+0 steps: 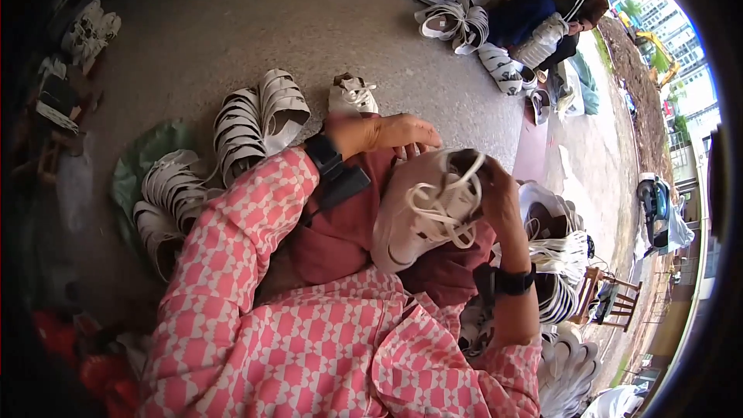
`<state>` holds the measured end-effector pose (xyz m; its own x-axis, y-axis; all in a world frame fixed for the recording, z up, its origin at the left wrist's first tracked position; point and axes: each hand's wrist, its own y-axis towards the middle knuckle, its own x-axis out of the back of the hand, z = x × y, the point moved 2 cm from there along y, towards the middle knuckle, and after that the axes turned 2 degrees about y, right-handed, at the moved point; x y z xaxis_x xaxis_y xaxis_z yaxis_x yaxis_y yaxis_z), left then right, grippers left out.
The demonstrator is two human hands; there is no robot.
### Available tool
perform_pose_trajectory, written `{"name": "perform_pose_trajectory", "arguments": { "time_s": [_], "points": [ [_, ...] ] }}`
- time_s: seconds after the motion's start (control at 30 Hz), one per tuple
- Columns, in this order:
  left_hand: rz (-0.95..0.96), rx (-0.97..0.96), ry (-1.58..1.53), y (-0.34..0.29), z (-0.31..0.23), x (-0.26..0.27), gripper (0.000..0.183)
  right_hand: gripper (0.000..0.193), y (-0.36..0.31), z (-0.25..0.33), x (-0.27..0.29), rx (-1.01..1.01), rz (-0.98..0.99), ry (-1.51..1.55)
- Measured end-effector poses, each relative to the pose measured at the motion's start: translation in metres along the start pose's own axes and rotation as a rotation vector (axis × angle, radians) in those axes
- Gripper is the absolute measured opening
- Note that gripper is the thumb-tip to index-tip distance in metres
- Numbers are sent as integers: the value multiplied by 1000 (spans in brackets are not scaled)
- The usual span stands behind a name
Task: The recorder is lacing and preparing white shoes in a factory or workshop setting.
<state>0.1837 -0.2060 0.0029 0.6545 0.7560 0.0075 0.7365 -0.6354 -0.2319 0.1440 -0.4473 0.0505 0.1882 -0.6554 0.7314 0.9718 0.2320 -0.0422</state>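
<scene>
A white sneaker (397,220) with loosely looped white laces (441,210) lies tilted across my lap, its opening away from me. My right hand (499,195) is wrapped round the sneaker's right side by the opening, its fingers partly hidden. At the far left edge of the sneaker is my left hand (379,133), fingers bent and pressed together; whether they pinch a lace is hidden. Beyond my left hand another white laced shoe (353,95) stands on the floor.
Rows of nested white shoe uppers (236,128) stand on the left, some on a green sheet (128,174). More white uppers (561,251) and a wooden stool (611,298) are at the right. Another person (542,4) sits at the far right with stacked uppers.
</scene>
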Motion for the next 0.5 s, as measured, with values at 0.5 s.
{"name": "perform_pose_trajectory", "arguments": {
  "time_s": [0.5],
  "points": [
    [358, -125, -212, -21, -14, -9, 61, 73, -56, -3, 0, 213, 291, 421]
  ]
}}
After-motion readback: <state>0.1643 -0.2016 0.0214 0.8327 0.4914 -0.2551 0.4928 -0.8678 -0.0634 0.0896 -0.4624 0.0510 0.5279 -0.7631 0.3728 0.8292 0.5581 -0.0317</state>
